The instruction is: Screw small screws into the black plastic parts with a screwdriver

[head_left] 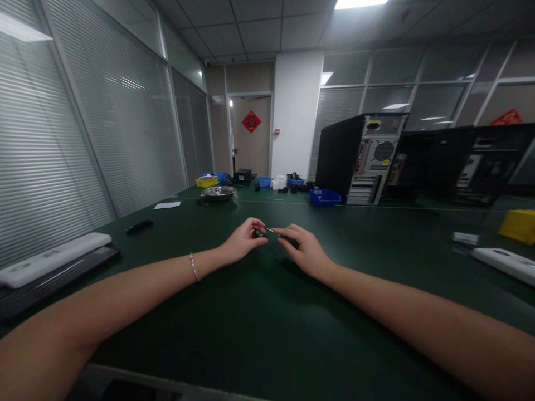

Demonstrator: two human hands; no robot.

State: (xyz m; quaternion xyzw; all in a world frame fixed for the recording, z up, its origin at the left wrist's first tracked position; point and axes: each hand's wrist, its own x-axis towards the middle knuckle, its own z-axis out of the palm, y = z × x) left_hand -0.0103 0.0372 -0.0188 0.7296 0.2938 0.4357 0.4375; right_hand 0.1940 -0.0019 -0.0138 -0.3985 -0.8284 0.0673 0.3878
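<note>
Over the middle of the green tabletop (267, 323), my left hand (239, 243) is closed on a small dark piece with green on it (259, 234), possibly a little circuit board. It sits between the thumb and fingers, which hide part of it. My right hand (307, 252) pinches a thin tool with a metal tip (270, 230) between thumb and index finger. The tip points left towards the piece; whether they touch I cannot tell. Most of the tool is hidden by the fingers, so its exact kind is unclear.
Black computer towers (340, 159) stand at the back right beside a blue bin (325, 197). A round metal dish (219, 192) and a yellow tray (207, 181) are at the back left. Nearer lie a black-green object (139, 226), a white strip (56, 257) and a white power strip (507, 264).
</note>
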